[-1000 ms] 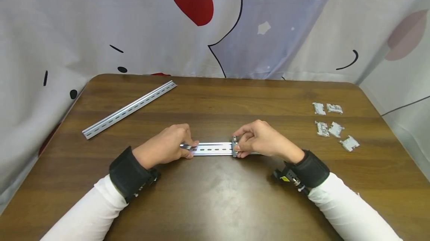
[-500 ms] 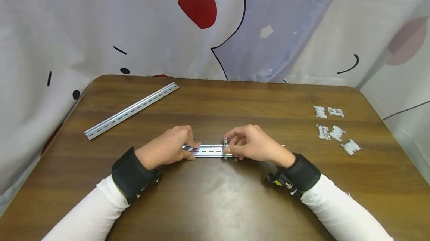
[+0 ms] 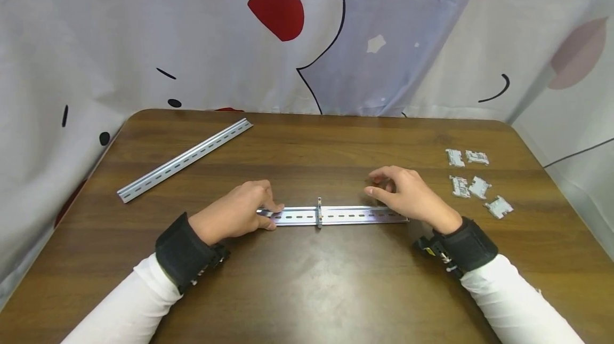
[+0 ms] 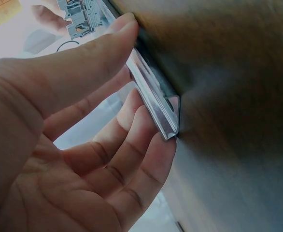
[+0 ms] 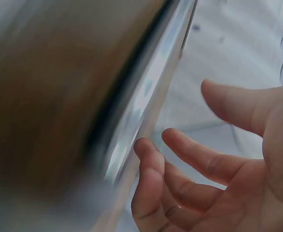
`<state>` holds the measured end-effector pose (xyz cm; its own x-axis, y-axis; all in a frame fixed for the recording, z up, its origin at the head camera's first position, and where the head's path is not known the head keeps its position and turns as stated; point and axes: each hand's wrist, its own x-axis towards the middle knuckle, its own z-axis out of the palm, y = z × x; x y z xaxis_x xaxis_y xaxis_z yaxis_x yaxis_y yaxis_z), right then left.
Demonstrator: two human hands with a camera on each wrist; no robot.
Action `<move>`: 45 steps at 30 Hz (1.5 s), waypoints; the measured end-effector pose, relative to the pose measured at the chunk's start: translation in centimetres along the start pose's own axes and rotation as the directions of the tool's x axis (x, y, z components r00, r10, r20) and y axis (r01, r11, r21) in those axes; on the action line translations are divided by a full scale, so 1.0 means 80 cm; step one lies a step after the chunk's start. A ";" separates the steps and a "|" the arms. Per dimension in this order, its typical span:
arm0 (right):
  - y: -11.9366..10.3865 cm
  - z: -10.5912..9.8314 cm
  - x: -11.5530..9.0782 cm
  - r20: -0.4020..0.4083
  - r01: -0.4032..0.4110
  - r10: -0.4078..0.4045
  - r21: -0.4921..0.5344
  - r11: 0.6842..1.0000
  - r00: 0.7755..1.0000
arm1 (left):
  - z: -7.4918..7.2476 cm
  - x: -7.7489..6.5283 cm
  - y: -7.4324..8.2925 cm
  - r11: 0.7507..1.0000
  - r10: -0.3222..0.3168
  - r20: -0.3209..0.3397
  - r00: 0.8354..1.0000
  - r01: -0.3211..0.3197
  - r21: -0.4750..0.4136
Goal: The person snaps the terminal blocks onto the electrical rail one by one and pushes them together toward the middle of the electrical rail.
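A slotted metal DIN rail (image 3: 355, 215) lies crosswise on the wooden table. My left hand (image 3: 240, 210) grips its left end, thumb at the near edge and fingers at the far edge; the left wrist view shows the rail's end (image 4: 163, 116) between them. A thin terminal block (image 3: 319, 214) stands upright across the rail, left of its middle; its grey, detailed side (image 4: 81, 19) shows in the left wrist view. My right hand (image 3: 408, 192) hovers over the rail's right part, thumb and fingers apart, holding nothing.
A second DIN rail (image 3: 184, 160) lies slanted at the back left. On the right lie several loose terminal blocks (image 3: 460, 186), with one (image 3: 499, 207) closest to the right arm. A printed curtain (image 3: 216, 40) hangs behind the table (image 3: 307, 290).
The right hand slid the terminal block left along the rail, then let go and moved away to the right. The left hand keeps its grip on the rail's end.
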<state>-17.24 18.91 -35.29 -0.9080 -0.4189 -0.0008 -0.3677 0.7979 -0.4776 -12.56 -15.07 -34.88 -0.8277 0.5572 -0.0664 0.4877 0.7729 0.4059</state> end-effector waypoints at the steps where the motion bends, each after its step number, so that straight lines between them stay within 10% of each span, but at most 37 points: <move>1: 0.010 -0.006 -0.001 -0.008 -0.023 0.023 -0.016 1.000 1.000 | 0.000 0.000 0.000 1.000 0.002 -0.001 1.000 -0.002 0.000; 18: 0.139 -0.101 -0.029 0.004 -0.352 0.358 -0.160 0.922 0.934 | 0.001 -0.005 -0.005 0.999 -0.033 0.034 0.999 0.034 -0.025; 26: 0.153 -0.111 -0.052 0.025 -0.369 0.393 -0.289 0.883 0.919 | 0.000 -0.003 -0.003 0.999 -0.036 0.032 0.999 0.037 -0.038; 45: 0.143 -0.102 -0.054 0.047 -0.320 0.337 -0.213 0.923 0.940 | 0.002 0.001 -0.003 1.000 -0.006 0.007 1.000 0.006 -0.017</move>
<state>-19.14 33.40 -33.55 -0.9683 -0.1455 -0.2032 -0.0913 0.9629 -0.2539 -12.68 -15.18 -35.13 -0.8285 0.5548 -0.0755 0.4779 0.7709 0.4212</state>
